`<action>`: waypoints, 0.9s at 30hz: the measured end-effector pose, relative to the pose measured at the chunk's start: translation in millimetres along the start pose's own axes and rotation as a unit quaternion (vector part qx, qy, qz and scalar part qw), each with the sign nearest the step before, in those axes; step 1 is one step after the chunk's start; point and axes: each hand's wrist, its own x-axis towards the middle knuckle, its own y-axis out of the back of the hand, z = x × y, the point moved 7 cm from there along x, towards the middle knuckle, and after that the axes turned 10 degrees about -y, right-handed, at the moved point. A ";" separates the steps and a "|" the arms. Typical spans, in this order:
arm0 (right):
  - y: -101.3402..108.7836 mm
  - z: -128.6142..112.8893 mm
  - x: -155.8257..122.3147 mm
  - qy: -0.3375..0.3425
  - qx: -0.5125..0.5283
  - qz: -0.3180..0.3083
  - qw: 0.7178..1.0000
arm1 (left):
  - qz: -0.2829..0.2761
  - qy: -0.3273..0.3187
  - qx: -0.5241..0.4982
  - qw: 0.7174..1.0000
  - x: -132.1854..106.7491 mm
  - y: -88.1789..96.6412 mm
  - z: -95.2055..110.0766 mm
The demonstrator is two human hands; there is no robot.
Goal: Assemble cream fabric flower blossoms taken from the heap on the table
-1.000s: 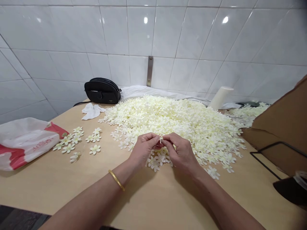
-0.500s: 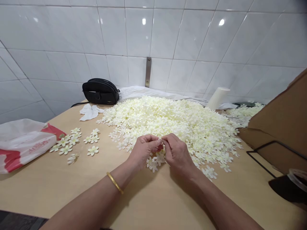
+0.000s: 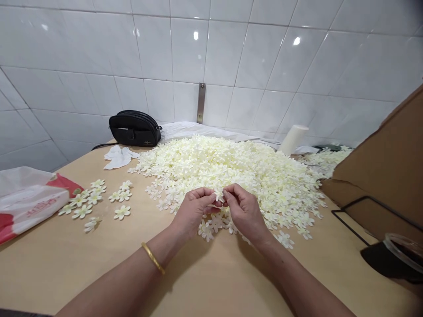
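In front of a big heap of pale cream artificial flowers, my two hands meet over the table. My left hand, with a gold bangle on its wrist, pinches a small white artificial flower between thumb and fingers. Closed at the flower's right side, my right hand pinches it too, though the exact spot is hidden by the fingertips. More loose blossoms lie just beneath both hands. To the left, several yellow-centred flowers lie apart from the heap, one on its own.
A white and red plastic bag lies at the left. Behind are a black pouch, a crumpled tissue and a white cone. At the right stand cardboard, a black wire frame and a dark cup.
The fingertips have parted slightly, and a white flower now shows between them. The view has shifted a little to the right; other things lie as before.
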 end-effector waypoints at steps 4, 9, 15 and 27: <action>33.3 1.1 9.8 0.054 -0.070 0.122 0.989 | 0.017 -0.005 0.024 1.000 1.3 3.3 -0.4; 54.8 12.4 24.9 0.133 -0.232 0.221 0.938 | 0.009 -0.004 0.051 0.999 2.1 5.6 -4.2; 43.7 -5.9 12.6 0.169 -0.234 0.223 0.931 | 0.031 -0.010 0.063 0.997 0.3 7.4 -2.9; -3.6 -18.5 -8.0 0.150 -0.064 -0.015 0.986 | -0.008 -0.025 0.010 1.000 1.1 4.1 0.0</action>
